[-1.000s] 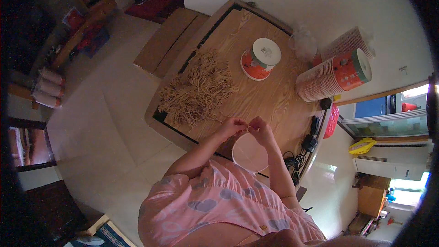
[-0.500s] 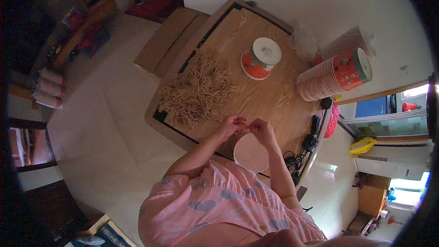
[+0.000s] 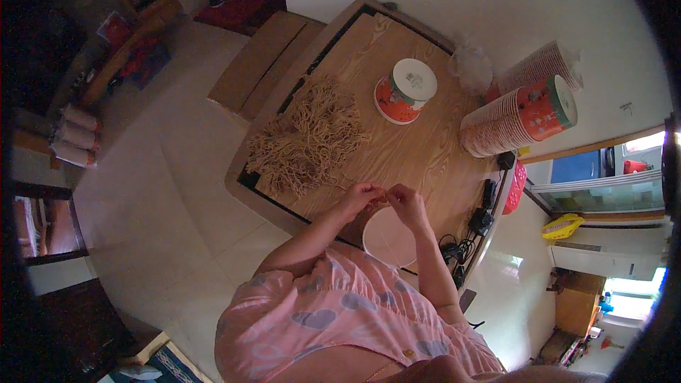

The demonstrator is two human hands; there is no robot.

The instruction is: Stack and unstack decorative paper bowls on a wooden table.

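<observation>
Above the far rim of a white paper bucket (image 3: 390, 237), my left hand (image 3: 365, 197) and my right hand (image 3: 404, 202) meet, fingertips pinched close together. Between them is what looks like a thin cord, too small to see clearly. The bucket stands against my front, its wide white round face toward me, with a faint thin line across it. Left of my hands lies a tangled heap of tan cords (image 3: 308, 138); a loose strand trails from it toward my left hand. Farther off, an orange-red paper bucket (image 3: 401, 103) rests upside down, its white base up.
Two long nested stacks of paper buckets (image 3: 521, 117) lie at the table's right side, beside a clear plastic bag (image 3: 472, 67). Black cables and adapters (image 3: 461, 248) line the right edge. A cardboard box (image 3: 262, 60) stands beyond the wooden table's (image 3: 418, 163) left edge.
My left fingers have curled in closer to my right fingers. The bucket, the heap of cords and the stacks have stayed where they were.
</observation>
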